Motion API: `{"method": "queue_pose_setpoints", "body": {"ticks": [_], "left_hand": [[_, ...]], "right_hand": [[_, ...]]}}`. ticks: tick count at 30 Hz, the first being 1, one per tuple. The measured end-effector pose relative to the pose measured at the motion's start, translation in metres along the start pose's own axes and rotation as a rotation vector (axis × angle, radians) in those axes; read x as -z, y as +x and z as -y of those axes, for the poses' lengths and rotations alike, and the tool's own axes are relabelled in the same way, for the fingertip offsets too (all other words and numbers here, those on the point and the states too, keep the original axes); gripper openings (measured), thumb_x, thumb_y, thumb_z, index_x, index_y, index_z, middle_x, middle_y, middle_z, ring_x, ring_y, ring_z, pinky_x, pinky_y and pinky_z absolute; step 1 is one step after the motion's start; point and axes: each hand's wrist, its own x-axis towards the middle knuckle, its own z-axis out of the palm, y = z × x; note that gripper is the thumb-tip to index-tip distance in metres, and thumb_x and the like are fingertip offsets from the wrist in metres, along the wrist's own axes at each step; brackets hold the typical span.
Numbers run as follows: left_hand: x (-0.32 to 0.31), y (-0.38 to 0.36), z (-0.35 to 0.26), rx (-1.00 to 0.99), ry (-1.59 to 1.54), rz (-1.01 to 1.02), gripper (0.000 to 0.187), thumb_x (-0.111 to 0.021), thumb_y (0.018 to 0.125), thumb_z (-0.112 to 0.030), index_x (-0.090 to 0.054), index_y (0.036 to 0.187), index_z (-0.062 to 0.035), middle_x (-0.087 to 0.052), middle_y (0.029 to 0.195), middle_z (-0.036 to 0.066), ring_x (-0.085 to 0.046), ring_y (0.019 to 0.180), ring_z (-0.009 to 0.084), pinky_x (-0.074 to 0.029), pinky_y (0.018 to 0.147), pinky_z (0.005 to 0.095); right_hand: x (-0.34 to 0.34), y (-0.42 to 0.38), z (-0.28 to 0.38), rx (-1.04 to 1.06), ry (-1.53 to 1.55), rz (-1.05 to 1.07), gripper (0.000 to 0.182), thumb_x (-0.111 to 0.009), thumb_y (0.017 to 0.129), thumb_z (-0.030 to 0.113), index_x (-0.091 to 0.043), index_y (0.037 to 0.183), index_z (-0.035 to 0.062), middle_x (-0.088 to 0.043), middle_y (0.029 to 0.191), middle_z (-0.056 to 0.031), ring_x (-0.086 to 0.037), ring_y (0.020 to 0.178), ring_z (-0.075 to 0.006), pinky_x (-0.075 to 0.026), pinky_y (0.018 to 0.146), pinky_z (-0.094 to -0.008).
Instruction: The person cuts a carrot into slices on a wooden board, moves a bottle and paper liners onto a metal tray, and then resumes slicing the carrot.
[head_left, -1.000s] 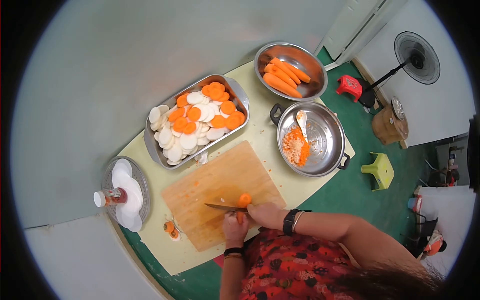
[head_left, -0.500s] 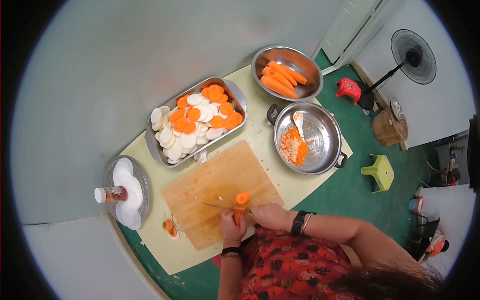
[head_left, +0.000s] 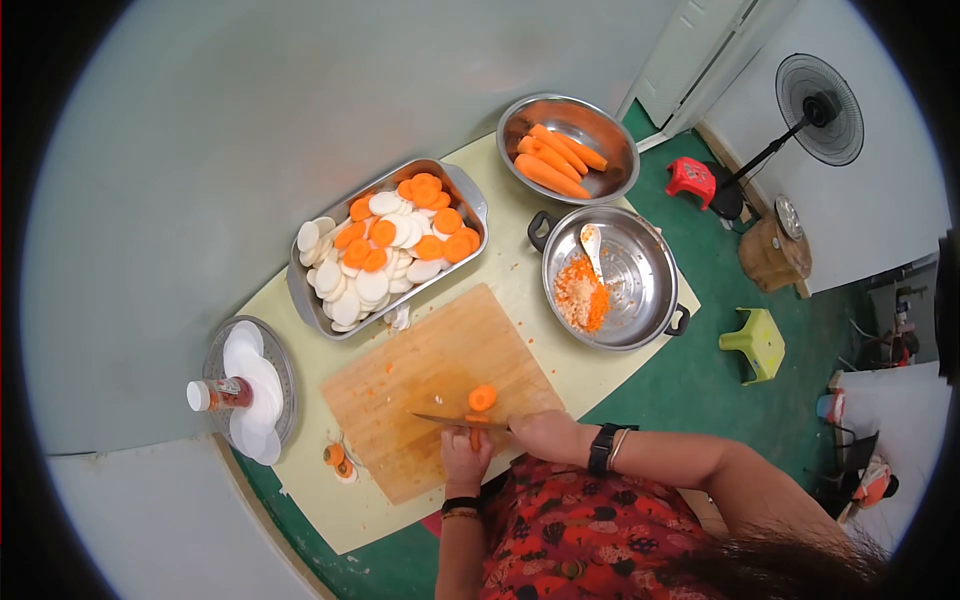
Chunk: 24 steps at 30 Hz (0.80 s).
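Note:
My left hand (head_left: 466,460) is closed around a short piece of carrot (head_left: 475,438) near the front edge of the wooden cutting board (head_left: 400,360). In my right hand (head_left: 548,436) is the handle of a kitchen knife (head_left: 450,420). Its blade points left and lies across the carrot, just ahead of my left fingers. Beyond the blade, a round carrot slice (head_left: 482,397) rests on the board. Small orange bits are scattered over the wood.
Behind the board stands a metal tray (head_left: 462,190) of white and orange slices. Whole carrots sit in a steel bowl (head_left: 625,185); a pot (head_left: 650,270) holds chopped bits and a spoon. At left, a jar (head_left: 222,394) lies on a plate (head_left: 290,390). Carrot ends (head_left: 335,455) lie beside the board.
The knife blade has shifted slightly right and now crosses the carrot in my left hand. My right hand has moved a little to the right. The view has shifted slightly.

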Motion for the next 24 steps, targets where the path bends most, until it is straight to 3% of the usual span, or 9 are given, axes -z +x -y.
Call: {"method": "queue_pose_setpoints", "body": {"ticks": [7,14,24], "left_hand": [[-0.002,-0.005,0.006,0.027,0.054,0.007,0.03,-0.068,0.07,-0.013,-0.051,0.091,-0.0015,-0.052,0.088,0.018,-0.057,0.077,0.037,-0.051,0.064,0.0419],[0.002,0.001,0.001,0.043,0.066,-0.002,0.033,-0.068,0.069,-0.01,-0.052,0.096,-0.0011,-0.053,0.089,0.018,-0.057,0.08,0.0359,-0.051,0.066,0.0412],[0.011,-0.001,0.0,0.03,-0.123,0.005,0.033,-0.067,0.078,-0.01,-0.048,0.103,-0.0008,-0.053,0.095,0.021,-0.054,0.086,0.0387,-0.047,0.073,0.0448]], "right_hand": [[-0.004,0.015,-0.003,0.004,0.018,0.075,0.012,-0.052,0.082,0.014,-0.054,0.084,0.0019,-0.061,0.06,-0.0138,-0.063,0.055,-0.0308,-0.05,0.048,-0.0406],[-0.029,0.041,-0.007,-0.059,0.13,0.131,0.017,-0.049,0.088,0.018,-0.052,0.088,0.0015,-0.061,0.061,-0.0158,-0.063,0.055,-0.0329,-0.049,0.048,-0.0423],[-0.019,0.029,-0.006,-0.043,0.154,0.037,0.024,-0.048,0.092,0.025,-0.052,0.086,0.0018,-0.06,0.059,-0.016,-0.061,0.054,-0.0338,-0.048,0.048,-0.0437]]}}
